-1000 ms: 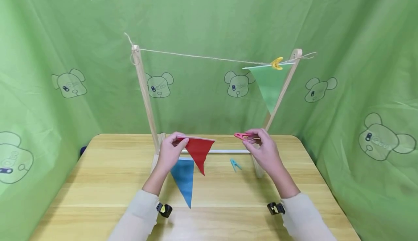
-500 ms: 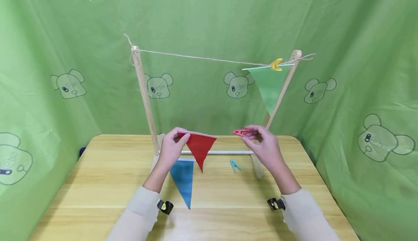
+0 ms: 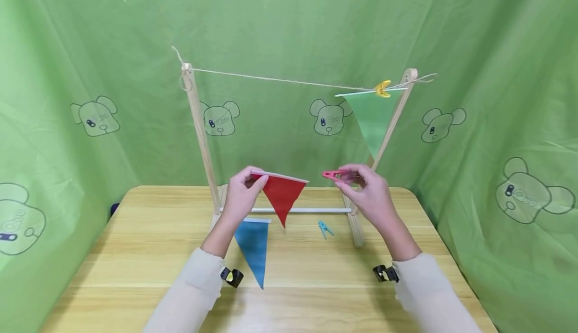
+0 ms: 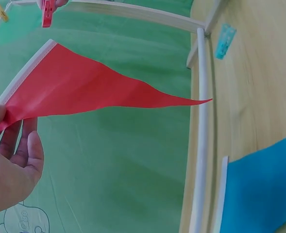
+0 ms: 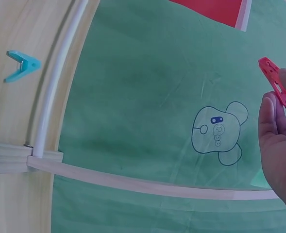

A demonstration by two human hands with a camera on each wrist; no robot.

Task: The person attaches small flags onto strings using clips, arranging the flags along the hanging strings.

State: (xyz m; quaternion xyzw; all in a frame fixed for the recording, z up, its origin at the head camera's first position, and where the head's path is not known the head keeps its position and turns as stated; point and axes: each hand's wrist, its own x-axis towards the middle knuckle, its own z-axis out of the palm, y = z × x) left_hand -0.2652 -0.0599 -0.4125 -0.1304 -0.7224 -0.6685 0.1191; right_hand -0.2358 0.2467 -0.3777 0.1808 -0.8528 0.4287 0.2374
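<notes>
My left hand [image 3: 241, 192] pinches a red triangular pennant [image 3: 284, 192] by the left end of its white-edged top, and the cloth hangs point down. To its right, my right hand [image 3: 370, 192] holds a red clothespin [image 5: 274, 80] between thumb and fingers, its nose toward the pennant with a gap between them. Both hands are below the string [image 3: 271, 78]. On the table lie a blue pennant [image 3: 255, 250] and a light-blue clothespin [image 3: 324, 228]. A green pennant [image 3: 372, 122] hangs at the string's right end from a yellow clothespin [image 3: 382, 89].
The string runs between a left wooden post [image 3: 200, 137] and a right wooden post [image 3: 393, 120]. A white rod [image 3: 311, 210] joins the posts low down. The wooden table [image 3: 149, 253] backs onto a green curtain [image 3: 271, 22] printed with bear heads.
The left hand has risen and shifted slightly right with the red pennant. The right hand has risen a little with the red clothespin. The hanging pennant and the things on the table have stayed put.
</notes>
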